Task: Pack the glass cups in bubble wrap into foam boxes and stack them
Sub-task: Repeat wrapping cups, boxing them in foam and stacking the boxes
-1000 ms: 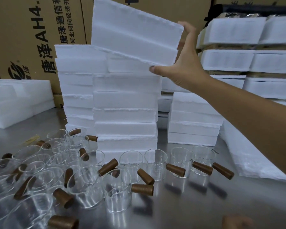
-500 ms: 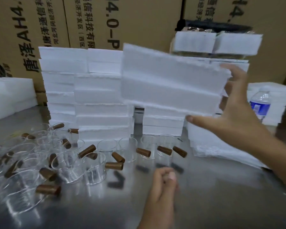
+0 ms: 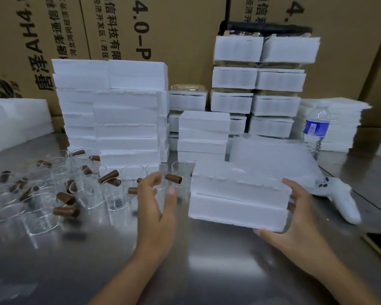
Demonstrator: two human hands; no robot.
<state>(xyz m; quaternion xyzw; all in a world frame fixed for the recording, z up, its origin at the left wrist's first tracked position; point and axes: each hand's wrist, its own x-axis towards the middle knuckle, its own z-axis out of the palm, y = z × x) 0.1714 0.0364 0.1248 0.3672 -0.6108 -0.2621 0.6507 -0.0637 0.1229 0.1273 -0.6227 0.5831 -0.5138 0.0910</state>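
One foam box (image 3: 238, 201) lower than before, right hand (image 3: 295, 225) grip clamped round it; left hand (image 3: 156, 209) grip apart, empty.

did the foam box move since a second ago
Yes. The foam box in the right hand came down from the top of the tall foam stack to near the table, right of that stack.

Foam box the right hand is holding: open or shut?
Shut. The foam box has its two halves sitting together, one seam along the side, gripped by the right hand. Whether anything is inside cannot be told.
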